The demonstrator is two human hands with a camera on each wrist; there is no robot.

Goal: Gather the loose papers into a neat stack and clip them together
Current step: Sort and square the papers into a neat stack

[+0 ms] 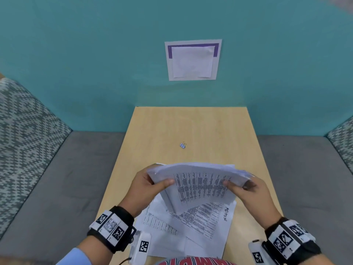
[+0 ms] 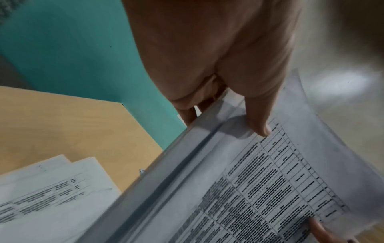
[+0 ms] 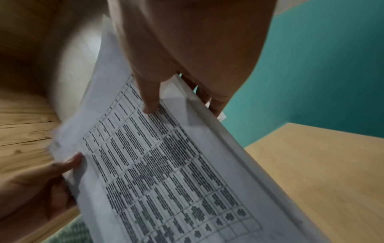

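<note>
I hold a bundle of printed papers (image 1: 198,186) up off the wooden table (image 1: 191,127), tilted toward me. My left hand (image 1: 152,183) grips its left edge, thumb on the printed face and fingers behind. My right hand (image 1: 242,186) grips the right edge the same way. In the left wrist view the thumb (image 2: 259,121) presses the papers (image 2: 259,189); the right wrist view shows my right thumb (image 3: 150,98) on the sheet (image 3: 166,164). More loose papers (image 1: 191,224) lie fanned on the table below. A small binder clip (image 1: 183,145) lies farther back on the table.
A teal wall (image 1: 95,73) backs the table, with a white and purple notice (image 1: 193,60) on it. Grey cushioned seats (image 1: 57,188) flank the table on both sides.
</note>
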